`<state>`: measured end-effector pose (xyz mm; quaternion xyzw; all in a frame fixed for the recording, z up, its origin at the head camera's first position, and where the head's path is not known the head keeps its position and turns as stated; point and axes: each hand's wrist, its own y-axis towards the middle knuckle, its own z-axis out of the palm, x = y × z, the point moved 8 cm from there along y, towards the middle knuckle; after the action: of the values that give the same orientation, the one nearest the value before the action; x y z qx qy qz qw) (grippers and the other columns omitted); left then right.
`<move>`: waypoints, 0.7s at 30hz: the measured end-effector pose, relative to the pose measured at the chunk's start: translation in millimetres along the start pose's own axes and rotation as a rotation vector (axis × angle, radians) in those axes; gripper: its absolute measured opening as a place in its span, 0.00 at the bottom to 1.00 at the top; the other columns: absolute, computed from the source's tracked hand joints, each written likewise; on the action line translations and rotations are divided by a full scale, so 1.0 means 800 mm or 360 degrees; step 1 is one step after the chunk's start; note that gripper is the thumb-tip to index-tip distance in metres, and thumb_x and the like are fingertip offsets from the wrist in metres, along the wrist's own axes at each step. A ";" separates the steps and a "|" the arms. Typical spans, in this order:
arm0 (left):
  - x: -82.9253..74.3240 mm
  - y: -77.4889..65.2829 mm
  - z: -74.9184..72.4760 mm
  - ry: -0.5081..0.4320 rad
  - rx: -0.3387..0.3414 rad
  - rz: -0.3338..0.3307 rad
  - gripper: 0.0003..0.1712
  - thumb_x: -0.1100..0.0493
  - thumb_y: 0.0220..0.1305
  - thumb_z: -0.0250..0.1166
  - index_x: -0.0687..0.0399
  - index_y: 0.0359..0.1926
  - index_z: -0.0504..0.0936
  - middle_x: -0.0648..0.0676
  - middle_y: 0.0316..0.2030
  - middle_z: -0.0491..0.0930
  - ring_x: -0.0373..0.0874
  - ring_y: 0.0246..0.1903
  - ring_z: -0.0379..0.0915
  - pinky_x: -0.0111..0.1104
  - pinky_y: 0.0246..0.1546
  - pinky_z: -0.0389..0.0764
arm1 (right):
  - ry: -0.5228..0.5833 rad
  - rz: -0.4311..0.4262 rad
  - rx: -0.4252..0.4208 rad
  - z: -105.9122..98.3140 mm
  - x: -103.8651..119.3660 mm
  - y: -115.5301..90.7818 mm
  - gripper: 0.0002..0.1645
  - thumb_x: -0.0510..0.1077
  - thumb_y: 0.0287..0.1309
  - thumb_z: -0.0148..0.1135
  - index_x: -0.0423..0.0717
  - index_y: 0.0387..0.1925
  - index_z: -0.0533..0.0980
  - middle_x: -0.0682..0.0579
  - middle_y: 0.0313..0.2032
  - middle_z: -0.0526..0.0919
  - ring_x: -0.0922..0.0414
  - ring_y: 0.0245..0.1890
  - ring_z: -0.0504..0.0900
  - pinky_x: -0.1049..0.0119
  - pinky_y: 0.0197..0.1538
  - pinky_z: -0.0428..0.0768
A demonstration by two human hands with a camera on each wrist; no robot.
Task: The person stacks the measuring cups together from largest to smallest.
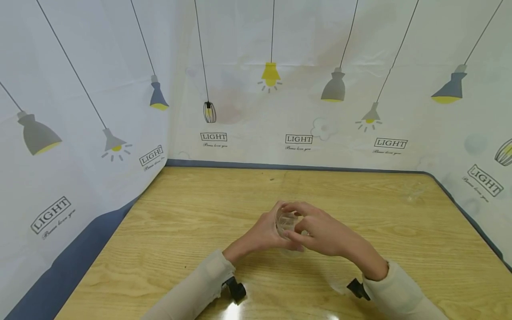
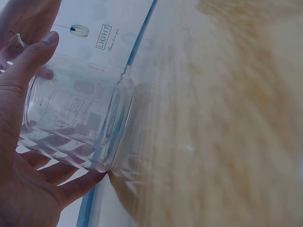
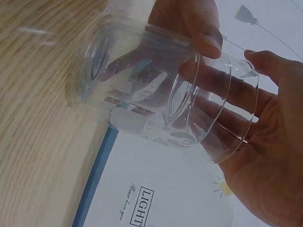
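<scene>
Two clear glass beakers are nested on their sides or tilted between the hands over the table. The outer beaker [image 3: 128, 90] has white printed markings and its base close to the tabletop; in the left wrist view the outer beaker [image 2: 75, 104] lies within the fingers. My left hand [image 1: 262, 231] grips it round the wall, with thumb on one side and fingers on the other. The inner beaker [image 3: 220, 139] sticks out past the outer rim. Fingers and thumb of my right hand [image 1: 326, 231] hold it around its spouted rim.
Faint clear glassware [image 1: 414, 190] stands on the wooden table [image 1: 192, 213] at the back right. White curtains [image 1: 240, 106] printed with lamps surround the table on the left, back and right, with a dark blue border along its edge.
</scene>
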<state>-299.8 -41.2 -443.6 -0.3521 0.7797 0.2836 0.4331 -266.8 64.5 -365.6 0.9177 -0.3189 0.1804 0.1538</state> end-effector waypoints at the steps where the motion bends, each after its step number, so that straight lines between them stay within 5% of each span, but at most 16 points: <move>1: 0.000 0.000 0.000 0.0001 0.0000 0.0001 0.53 0.45 0.52 0.83 0.25 0.72 0.59 0.45 0.67 0.76 0.36 0.64 0.75 0.36 0.60 0.81 | -0.0001 0.0001 0.0002 0.000 0.000 0.000 0.24 0.55 0.74 0.59 0.59 0.21 0.86 0.49 0.68 0.76 0.48 0.73 0.70 0.44 0.70 0.74; 7: -0.001 0.001 0.000 0.0009 0.0005 -0.0003 0.53 0.45 0.51 0.83 0.26 0.72 0.59 0.51 0.68 0.76 0.37 0.64 0.75 0.36 0.60 0.81 | -0.0016 0.0001 0.0008 0.000 0.000 -0.001 0.24 0.54 0.75 0.59 0.58 0.21 0.87 0.49 0.69 0.75 0.48 0.74 0.69 0.44 0.72 0.72; 21: -0.002 0.000 0.001 -0.0025 0.0013 -0.0005 0.53 0.46 0.52 0.83 0.26 0.72 0.60 0.42 0.68 0.74 0.37 0.66 0.74 0.36 0.62 0.80 | -0.0045 -0.0036 0.0083 0.001 0.006 -0.003 0.26 0.53 0.77 0.55 0.57 0.21 0.86 0.45 0.72 0.71 0.46 0.76 0.66 0.44 0.75 0.68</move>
<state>-298.9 -40.0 -442.2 -0.3495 0.7769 0.2825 0.4411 -261.7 63.7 -365.0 0.9274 -0.3058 0.1740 0.1274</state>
